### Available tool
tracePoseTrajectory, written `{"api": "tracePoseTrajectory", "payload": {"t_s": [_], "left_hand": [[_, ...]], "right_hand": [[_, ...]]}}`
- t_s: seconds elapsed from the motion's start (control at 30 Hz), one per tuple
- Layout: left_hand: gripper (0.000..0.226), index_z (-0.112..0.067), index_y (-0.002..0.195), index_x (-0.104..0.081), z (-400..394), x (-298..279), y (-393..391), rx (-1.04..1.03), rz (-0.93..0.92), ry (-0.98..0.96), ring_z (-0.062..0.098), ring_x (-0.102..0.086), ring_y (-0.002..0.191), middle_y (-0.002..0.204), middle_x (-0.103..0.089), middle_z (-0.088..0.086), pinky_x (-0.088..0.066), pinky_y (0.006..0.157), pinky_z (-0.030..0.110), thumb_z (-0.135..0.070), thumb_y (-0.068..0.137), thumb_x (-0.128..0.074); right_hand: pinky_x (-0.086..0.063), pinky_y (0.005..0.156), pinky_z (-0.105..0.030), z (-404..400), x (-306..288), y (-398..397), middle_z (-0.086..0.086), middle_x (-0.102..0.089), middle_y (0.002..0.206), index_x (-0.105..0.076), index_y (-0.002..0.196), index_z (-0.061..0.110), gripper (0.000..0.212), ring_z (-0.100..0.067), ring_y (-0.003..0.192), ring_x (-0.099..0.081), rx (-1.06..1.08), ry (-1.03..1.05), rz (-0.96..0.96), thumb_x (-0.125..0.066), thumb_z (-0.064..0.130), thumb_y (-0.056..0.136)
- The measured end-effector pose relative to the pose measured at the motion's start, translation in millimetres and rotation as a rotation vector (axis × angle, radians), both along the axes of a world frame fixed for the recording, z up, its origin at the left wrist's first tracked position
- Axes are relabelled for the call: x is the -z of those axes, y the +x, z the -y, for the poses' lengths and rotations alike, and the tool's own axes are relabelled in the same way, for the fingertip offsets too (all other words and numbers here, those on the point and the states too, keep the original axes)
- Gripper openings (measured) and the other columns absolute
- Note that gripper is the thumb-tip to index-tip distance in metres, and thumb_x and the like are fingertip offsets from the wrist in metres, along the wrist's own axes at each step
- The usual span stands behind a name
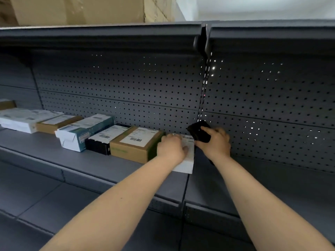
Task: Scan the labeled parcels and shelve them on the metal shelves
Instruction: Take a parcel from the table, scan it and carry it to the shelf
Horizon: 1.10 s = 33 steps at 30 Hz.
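The left hand (171, 148) lies on top of a white parcel (186, 156), fingers bent over its labeled upper face and gripping it as it sits on the grey metal shelf (108, 165). Just to that hand's right, nearly touching it, the right hand (215, 144) grips a black handheld scanner (199, 131), fingers wrapped round its body, holding it above the parcel's far right corner. Directly to the left of the left hand, a brown cardboard box (136, 145) with a barcode label stands against the white parcel. Further left a row of parcels runs along the shelf: a black box (101, 142), a white-and-teal box (81, 133), another brown box (56, 123) and a white one (21, 118). Behind both hands rises the perforated back panel (126, 84).
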<state>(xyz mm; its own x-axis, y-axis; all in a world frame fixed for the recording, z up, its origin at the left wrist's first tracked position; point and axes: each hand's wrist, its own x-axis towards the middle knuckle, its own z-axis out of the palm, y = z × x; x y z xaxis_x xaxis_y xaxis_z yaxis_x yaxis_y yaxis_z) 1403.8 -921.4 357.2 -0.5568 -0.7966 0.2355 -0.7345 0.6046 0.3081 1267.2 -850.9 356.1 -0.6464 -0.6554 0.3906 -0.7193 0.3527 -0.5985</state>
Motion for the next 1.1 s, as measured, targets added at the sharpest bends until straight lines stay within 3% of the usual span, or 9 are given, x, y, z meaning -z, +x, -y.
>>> {"api": "tracePoseTrajectory", "payload": {"t_s": [0.1,0.23,0.47,0.63,0.83,1.1], "left_hand": [[0.064,-0.018,0.139,-0.049,-20.5,25.0,-7.8,0.161,0.170,-0.219,0.033,-0.042,0.126,0.136,-0.050,0.011,-0.034,0.096,0.045,-0.063,0.094,-0.044],[0.067,-0.017,0.144,-0.043,-7.3,42.4,8.1,0.232,0.223,-0.360,0.032,-0.042,0.126,0.138,-0.051,0.012,-0.028,0.101,0.047,-0.063,0.096,-0.043],[0.071,-0.019,0.154,-0.027,29.6,43.5,33.8,0.275,0.314,-0.370,0.028,-0.036,0.137,0.153,-0.038,0.009,-0.022,0.108,0.050,-0.063,0.099,-0.034],[0.065,-0.019,0.150,-0.034,17.3,31.0,24.0,0.318,0.295,-0.392,0.033,-0.040,0.129,0.143,-0.047,0.012,-0.028,0.104,0.049,-0.060,0.101,-0.031],[0.056,-0.021,0.148,-0.039,-65.7,21.8,-37.6,0.603,0.179,-0.462,0.032,-0.039,0.129,0.142,-0.048,0.012,-0.026,0.109,0.052,-0.052,0.101,-0.038],[0.045,-0.021,0.136,-0.051,-267.0,11.7,-161.6,0.887,0.109,-0.482,0.035,-0.034,0.131,0.142,-0.044,0.010,-0.032,0.103,0.053,-0.047,0.100,-0.042]], "right_hand": [[-0.032,0.108,-0.046,-2.4,0.0,11.6,-0.007,-0.037,0.144,-0.047,0.141,0.040,0.064,-0.030,0.132,-0.029,0.065,0.005,0.014,-0.073,0.040,0.082],[-0.031,0.107,-0.044,-11.9,0.0,29.3,-0.008,-0.039,0.141,-0.046,0.142,0.040,0.065,-0.031,0.132,-0.029,0.129,0.022,-0.014,-0.072,0.044,0.083],[-0.033,0.107,-0.046,-29.7,6.2,51.5,-0.006,-0.039,0.140,-0.047,0.142,0.040,0.065,-0.029,0.131,-0.028,0.232,0.008,-0.012,-0.073,0.044,0.082],[-0.035,0.102,-0.048,-65.4,10.8,50.5,-0.008,-0.040,0.138,-0.046,0.142,0.041,0.065,-0.033,0.127,-0.032,0.343,0.056,-0.053,-0.072,0.045,0.082],[-0.034,0.102,-0.047,-159.2,10.8,18.5,-0.008,-0.039,0.138,-0.046,0.142,0.040,0.065,-0.033,0.126,-0.033,0.509,0.105,-0.086,-0.072,0.045,0.082],[-0.037,0.101,-0.049,-368.6,5.5,-57.4,-0.005,-0.041,0.129,-0.050,0.138,0.041,0.061,-0.032,0.125,-0.034,0.837,0.088,-0.056,-0.072,0.044,0.081]]}}
